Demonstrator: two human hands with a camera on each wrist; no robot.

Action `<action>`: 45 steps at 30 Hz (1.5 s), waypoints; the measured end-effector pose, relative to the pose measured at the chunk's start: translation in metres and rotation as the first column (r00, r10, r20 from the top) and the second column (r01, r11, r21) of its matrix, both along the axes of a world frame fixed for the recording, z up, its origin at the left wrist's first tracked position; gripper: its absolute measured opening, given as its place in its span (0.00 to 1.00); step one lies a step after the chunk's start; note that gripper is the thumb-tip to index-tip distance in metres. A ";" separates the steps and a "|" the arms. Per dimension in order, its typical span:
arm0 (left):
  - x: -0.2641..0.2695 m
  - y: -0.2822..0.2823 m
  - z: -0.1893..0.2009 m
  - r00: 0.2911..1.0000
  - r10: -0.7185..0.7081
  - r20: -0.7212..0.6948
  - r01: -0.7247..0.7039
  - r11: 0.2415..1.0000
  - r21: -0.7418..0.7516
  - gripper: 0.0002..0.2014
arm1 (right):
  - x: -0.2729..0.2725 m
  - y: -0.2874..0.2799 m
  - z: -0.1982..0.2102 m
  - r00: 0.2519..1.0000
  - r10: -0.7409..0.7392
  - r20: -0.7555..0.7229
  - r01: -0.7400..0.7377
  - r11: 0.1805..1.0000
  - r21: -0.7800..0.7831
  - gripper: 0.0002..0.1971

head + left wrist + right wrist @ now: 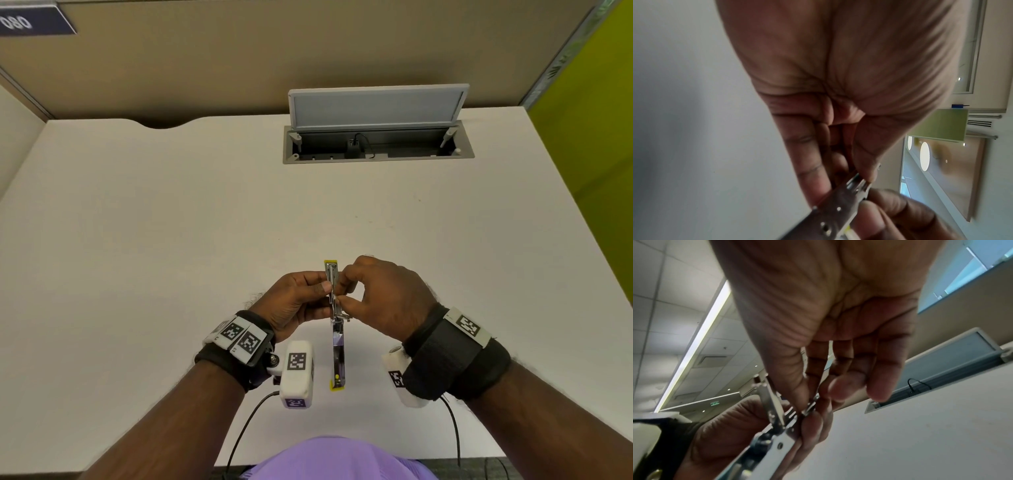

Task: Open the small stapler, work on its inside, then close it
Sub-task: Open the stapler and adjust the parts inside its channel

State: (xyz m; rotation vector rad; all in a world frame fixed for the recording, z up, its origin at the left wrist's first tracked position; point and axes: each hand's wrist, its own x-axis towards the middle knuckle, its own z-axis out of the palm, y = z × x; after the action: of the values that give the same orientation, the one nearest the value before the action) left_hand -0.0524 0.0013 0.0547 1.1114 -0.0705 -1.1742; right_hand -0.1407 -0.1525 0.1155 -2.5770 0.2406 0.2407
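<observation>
The small stapler (335, 325) is swung fully open above the white desk, a metal body with yellow tips at both ends. My left hand (301, 301) grips its metal magazine from the left, thumb on top. My right hand (373, 294) pinches something thin at the magazine from the right, thumb and forefinger together; what it pinches is too small to tell. In the left wrist view the stapler's metal rail (838, 209) lies between my left fingers and thumb. The right wrist view shows the stapler's hinge (777, 423) and the pinching fingertips (812, 415).
A white desk (171, 240) spreads around the hands. At the back an open cable hatch (376, 144) with a raised grey lid sits in the desk. Beige partition panels stand behind, a green panel at right. Cables trail from both wristbands toward my body.
</observation>
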 end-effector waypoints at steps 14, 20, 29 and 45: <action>0.001 0.000 0.000 1.000 -0.005 0.022 0.005 1.000 0.010 0.14 | 0.004 0.002 0.005 0.998 0.052 -0.025 -0.054 0.996 -0.072 0.07; 0.000 -0.001 -0.001 0.999 -0.011 0.035 0.011 1.000 0.020 0.13 | 0.004 0.003 0.008 0.997 0.068 -0.028 -0.070 0.992 -0.101 0.08; -0.001 0.000 0.004 1.000 0.001 0.013 -0.001 1.000 -0.026 0.12 | 0.004 0.000 0.004 0.997 -0.070 0.040 0.068 0.996 0.049 0.05; 0.000 -0.001 0.014 0.999 0.043 0.004 -0.043 0.996 -0.084 0.13 | -0.003 0.001 0.017 0.993 -0.077 0.093 0.072 0.996 0.050 0.10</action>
State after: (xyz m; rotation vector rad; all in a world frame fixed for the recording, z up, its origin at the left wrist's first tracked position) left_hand -0.0527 0.0005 0.0684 1.0377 -0.0990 -1.1199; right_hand -0.1437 -0.1516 0.1325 -2.5201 0.2918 0.0948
